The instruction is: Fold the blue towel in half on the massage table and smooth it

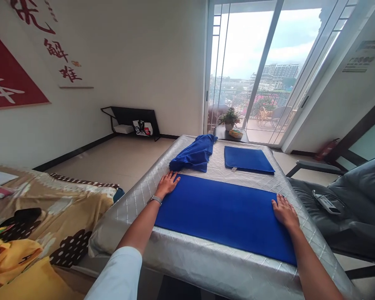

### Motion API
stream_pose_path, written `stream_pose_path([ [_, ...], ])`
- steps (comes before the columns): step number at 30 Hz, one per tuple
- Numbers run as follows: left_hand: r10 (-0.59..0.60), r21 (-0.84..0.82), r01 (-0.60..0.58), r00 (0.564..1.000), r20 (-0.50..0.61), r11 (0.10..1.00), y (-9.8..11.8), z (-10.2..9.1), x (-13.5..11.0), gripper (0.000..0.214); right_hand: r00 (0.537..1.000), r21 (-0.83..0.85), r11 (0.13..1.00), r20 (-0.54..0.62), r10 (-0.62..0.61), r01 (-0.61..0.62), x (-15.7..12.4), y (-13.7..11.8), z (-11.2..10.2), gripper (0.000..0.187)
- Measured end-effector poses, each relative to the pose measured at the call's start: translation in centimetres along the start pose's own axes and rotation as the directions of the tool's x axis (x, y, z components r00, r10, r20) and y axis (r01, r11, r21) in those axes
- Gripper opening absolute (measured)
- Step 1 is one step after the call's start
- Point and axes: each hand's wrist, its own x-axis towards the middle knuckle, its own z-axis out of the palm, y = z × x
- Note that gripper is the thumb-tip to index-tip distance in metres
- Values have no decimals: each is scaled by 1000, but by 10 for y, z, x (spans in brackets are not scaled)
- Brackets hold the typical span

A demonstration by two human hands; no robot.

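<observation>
A long blue cloth [221,212], spread flat, lies across the near part of a pale, shiny quilted mattress [171,254]. My left hand [168,184] rests on its far left corner, fingers stretched out and a band round the wrist. On the far right corner lies my right hand [286,211], palm down with the fingers extended. Beyond my left hand is a crumpled blue cloth [195,154]. A neatly folded blue cloth [248,159] with a small white tag sits at the far right of the mattress.
To the left stands a bed with a brown patterned blanket [90,204] and yellow cloth [15,258]. A dark armchair [359,196] holding a handset [326,203] is at the right. Behind the mattress, a potted plant [229,118] stands by the glass sliding door [237,54].
</observation>
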Motion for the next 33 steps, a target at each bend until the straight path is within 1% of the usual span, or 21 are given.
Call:
stream_pose_path([
  [5, -11, -9, 11, 999, -34, 1000, 4, 1, -2, 69, 1000, 18, 1000, 1, 16, -16, 1, -2, 0, 73],
  [11, -106, 9, 105, 994, 34, 994, 6, -14, -2, 69, 999, 14, 1000, 31, 22, -23, 0, -2, -9, 71],
  [13, -127, 29, 127, 992, 2, 991, 9, -20, -5, 70, 998, 14, 999, 60, 36, -37, 0, -5, -15, 70],
  [14, -131, 40, 133, 990, -44, 990, 14, -22, -8, 71, 998, 12, 999, 55, 40, -41, -1, -10, -18, 69],
  [16, -94, 56, 104, 982, -162, 993, 31, -24, -15, 73, 1000, -2, 1000, -15, 15, -15, -5, -29, -24, 68],
  [17, -40, 61, 53, 979, -201, 997, 46, -24, -19, 73, 998, -14, 1000, -63, -26, 25, -9, -45, -26, 67],
  [18, 37, 60, -25, 976, -215, 998, 64, -23, -23, 73, 991, -27, 996, -105, -88, 85, -13, -66, -28, 66],
  [19, 129, 50, -121, 970, -207, 991, 85, -21, -26, 72, 980, -36, 987, -120, -161, 158, -19, -90, -29, 64],
  [20, 232, 29, -230, 956, -182, 973, 108, -18, -29, 72, 964, -34, 969, -103, -247, 244, -24, -115, -30, 63],
  [22, 403, -31, -412, 902, -153, 911, 156, -10, -32, 69, 923, 2, 924, -54, -382, 383, -34, -167, -28, 61],
  [24, 506, -77, -520, 849, -151, 851, 198, 0, -34, 65, 892, 38, 891, -6, -452, 451, -42, -209, -23, 60],
  [25, 529, -95, -544, 836, -146, 833, 214, 6, -34, 63, 881, 45, 881, 17, -473, 472, -44, -223, -19, 59],
  [26, 537, -111, -552, 832, -137, 826, 225, 12, -34, 63, 873, 46, 874, 34, -486, 485, -45, -232, -15, 59],
  [28, 521, -139, -533, 846, -114, 835, 237, 22, -35, 65, 863, 39, 865, 51, -502, 501, -45, -239, -7, 60],
  [30, 497, -159, -507, 862, -101, 847, 238, 29, -36, 67, 861, 40, 862, 43, -507, 505, -45, -236, 0, 61],
  [33, 484, -175, -491, 871, -83, 853, 234, 33, -36, 71, 866, 55, 866, 26, -500, 498, -45, -232, 2, 62],
])
